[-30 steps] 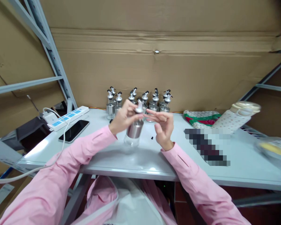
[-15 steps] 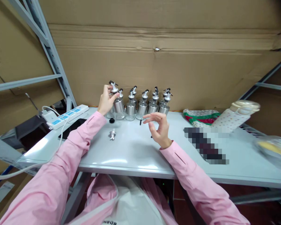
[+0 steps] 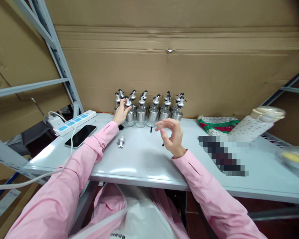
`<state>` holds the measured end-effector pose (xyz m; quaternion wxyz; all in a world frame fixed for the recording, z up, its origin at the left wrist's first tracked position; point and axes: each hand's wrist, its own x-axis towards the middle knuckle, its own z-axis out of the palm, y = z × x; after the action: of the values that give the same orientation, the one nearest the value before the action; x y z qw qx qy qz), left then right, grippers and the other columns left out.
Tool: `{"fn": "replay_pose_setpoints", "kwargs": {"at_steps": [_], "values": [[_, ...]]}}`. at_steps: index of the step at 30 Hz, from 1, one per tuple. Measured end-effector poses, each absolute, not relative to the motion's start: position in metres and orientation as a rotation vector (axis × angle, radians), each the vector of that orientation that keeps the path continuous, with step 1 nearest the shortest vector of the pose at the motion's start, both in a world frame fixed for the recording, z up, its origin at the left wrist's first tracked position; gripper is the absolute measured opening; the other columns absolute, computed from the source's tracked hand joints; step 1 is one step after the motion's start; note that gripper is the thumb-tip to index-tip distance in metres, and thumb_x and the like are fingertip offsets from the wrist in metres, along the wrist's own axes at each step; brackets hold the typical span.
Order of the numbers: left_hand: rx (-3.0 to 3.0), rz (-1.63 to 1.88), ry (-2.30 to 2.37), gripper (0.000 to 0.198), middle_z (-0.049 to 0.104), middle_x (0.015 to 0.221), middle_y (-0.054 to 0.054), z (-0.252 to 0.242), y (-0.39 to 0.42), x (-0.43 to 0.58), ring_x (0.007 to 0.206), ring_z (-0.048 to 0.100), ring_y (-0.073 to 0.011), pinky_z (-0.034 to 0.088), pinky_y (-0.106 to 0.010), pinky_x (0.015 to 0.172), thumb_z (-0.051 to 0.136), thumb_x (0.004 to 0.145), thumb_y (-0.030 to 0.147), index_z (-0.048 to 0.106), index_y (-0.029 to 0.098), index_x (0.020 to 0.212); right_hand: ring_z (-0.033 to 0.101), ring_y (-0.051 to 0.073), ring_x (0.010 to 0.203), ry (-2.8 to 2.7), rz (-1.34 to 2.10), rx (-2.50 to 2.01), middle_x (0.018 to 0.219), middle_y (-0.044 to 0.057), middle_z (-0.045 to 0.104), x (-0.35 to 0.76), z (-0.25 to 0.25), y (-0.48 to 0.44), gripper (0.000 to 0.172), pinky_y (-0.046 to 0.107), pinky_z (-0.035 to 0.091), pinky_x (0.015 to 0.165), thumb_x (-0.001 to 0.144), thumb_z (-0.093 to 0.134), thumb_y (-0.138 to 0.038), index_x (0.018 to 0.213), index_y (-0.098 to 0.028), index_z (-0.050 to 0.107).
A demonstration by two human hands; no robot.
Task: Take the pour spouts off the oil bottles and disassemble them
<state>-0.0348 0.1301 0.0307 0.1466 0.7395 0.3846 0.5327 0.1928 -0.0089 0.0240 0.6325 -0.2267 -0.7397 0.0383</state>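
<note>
My left hand (image 3: 121, 113) reaches to the left end of a cluster of glass oil bottles with steel sleeves. Its thumb and fingers are closed about the pourer of a front-row oil bottle (image 3: 130, 115), which stands upright on the table. More bottles, such as this one (image 3: 141, 116), stand beside and behind it, each topped by a silver pourer with a black lever. My right hand (image 3: 172, 136) hovers above the table, fingers curved and thumb apart, holding nothing. A loose silver pourer (image 3: 121, 142) and a round black part (image 3: 121, 127) lie near my left wrist.
Small black strip (image 3: 151, 129) lies before the bottles. At left are a power strip (image 3: 74, 122) with a white cable and a phone (image 3: 81, 136). At right stand a patterned cloth (image 3: 215, 124), a dotted flask (image 3: 255, 124) and a plastic-covered bowl (image 3: 295, 161). Cardboard (image 3: 189, 76) walls the back.
My left hand has come down and slightly right; the oil bottle it holds, raised and leaning before, now stands upright in the front row. My right hand keeps nearly the same pose.
</note>
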Motion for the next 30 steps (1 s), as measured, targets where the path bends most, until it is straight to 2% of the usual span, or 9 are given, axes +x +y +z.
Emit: {"fn": "replay_pose_setpoints", "kwargs": {"at_steps": [2,6,8,14,17,19,23,27,30], "values": [[2.134,1.532,1.1,0.044,0.055,0.12,-0.015,0.028,0.132,-0.035,0.108,0.056,-0.0182,0.039,-0.039,0.097,0.048,0.083,0.023,0.029,0.015,0.122,0.061,0.012,0.062,-1.702,0.085,-0.532,0.087,0.004,0.064,0.193,0.024,-0.009,0.026,0.031,0.051,0.064,0.083,0.049,-0.023,0.108,-0.022,0.041],[2.182,1.476,1.01,0.066,0.033,0.14,-0.018,0.025,0.13,-0.036,0.123,0.044,-0.0197,0.034,-0.038,0.103,0.049,0.077,0.011,0.016,0.017,0.133,0.06,0.011,0.06,-1.75,0.083,-0.552,0.087,0.004,0.064,0.192,0.024,-0.008,0.028,0.029,0.051,0.062,0.083,0.049,-0.023,0.11,-0.023,0.04],[2.216,1.412,1.007,0.069,0.032,0.14,-0.018,0.024,0.128,-0.039,0.124,0.043,-0.0213,0.034,-0.039,0.103,0.051,0.074,0.01,0.018,0.017,0.133,0.059,0.011,0.06,-1.763,0.082,-0.558,0.087,0.003,0.064,0.192,0.024,-0.007,0.028,0.029,0.051,0.062,0.083,0.049,-0.023,0.11,-0.022,0.04],[2.386,1.365,1.355,0.045,0.05,0.116,-0.012,0.018,0.11,-0.058,0.098,0.054,-0.018,0.044,-0.034,0.087,0.054,0.078,0.028,0.037,0.014,0.117,0.059,0.01,0.059,-1.765,0.071,-0.588,0.085,0.002,0.064,0.192,0.024,-0.006,0.027,0.027,0.051,0.06,0.084,0.048,-0.022,0.11,-0.022,0.041],[2.52,0.996,1.566,0.036,0.055,0.1,-0.008,0.01,0.094,-0.072,0.089,0.054,-0.019,0.044,-0.034,0.083,0.05,0.081,0.041,0.045,0.015,0.106,0.059,0.01,0.059,-1.774,0.059,-0.597,0.084,0.002,0.064,0.192,0.023,-0.005,0.027,0.026,0.05,0.059,0.084,0.048,-0.021,0.11,-0.022,0.041],[2.565,0.747,1.641,0.039,0.054,0.101,-0.008,0.003,0.084,-0.08,0.091,0.054,-0.0214,0.043,-0.035,0.082,0.051,0.079,0.046,0.047,0.016,0.105,0.059,0.01,0.058,-1.759,0.056,-0.599,0.082,0.001,0.064,0.193,0.022,-0.005,0.024,0.026,0.049,0.058,0.085,0.047,-0.022,0.108,-0.022,0.042],[2.594,0.525,1.642,0.03,0.052,0.107,-0.007,-0.008,0.077,-0.09,0.086,0.055,-0.0189,0.044,-0.032,0.08,0.047,0.082,0.038,0.05,0.019,0.106,0.059,0.01,0.054,-1.645,0.033,-0.594,0.074,-0.001,0.063,0.196,0.021,-0.004,0.016,0.025,0.048,0.055,0.088,0.04,-0.024,0.103,-0.022,0.046],[2.629,0.571,1.475,0.022,0.052,0.102,-0.006,-0.014,0.081,-0.09,0.077,0.054,-0.015,0.044,-0.029,0.079,0.041,0.082,0.023,0.054,0.018,0.099,0.058,0.01,0.053,-1.621,0.026,-0.59,0.071,-0.002,0.061,0.197,0.021,-0.002,0.015,0.024,0.046,0.053,0.089,0.04,-0.023,0.102,-0.022,0.047],[2.647,0.617,1.404,0.024,0.053,0.1,-0.006,-0.014,0.081,-0.086,0.082,0.054,-0.0155,0.043,-0.029,0.08,0.036,0.084,0.021,0.055,0.017,0.098,0.057,0.01,0.052,-1.639,0.007,-0.598,0.07,-0.002,0.061,0.197,0.022,-0.002,0.015,0.024,0.046,0.054,0.088,0.041,-0.022,0.102,-0.022,0.047]]}}
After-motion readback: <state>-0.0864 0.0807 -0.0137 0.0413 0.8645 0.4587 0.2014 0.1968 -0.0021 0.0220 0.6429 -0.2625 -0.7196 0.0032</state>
